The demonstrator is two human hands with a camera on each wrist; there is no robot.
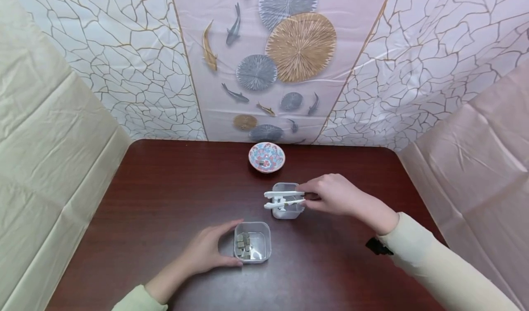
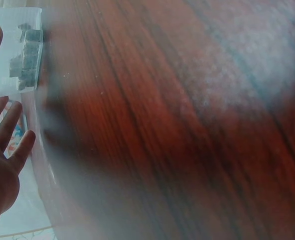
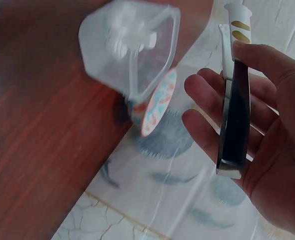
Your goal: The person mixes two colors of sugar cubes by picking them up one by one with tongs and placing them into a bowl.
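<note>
Both hands (image 1: 208, 250) forward, the right (image 1: 332, 194) farther

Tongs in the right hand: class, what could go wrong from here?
The open tongs reach across the far box, so they might bump its rim, with no hand steadying it. A small white piece might slip if pinched loosely. The left hand, beside the near box, could nudge it and shift its grey cubes.
</note>
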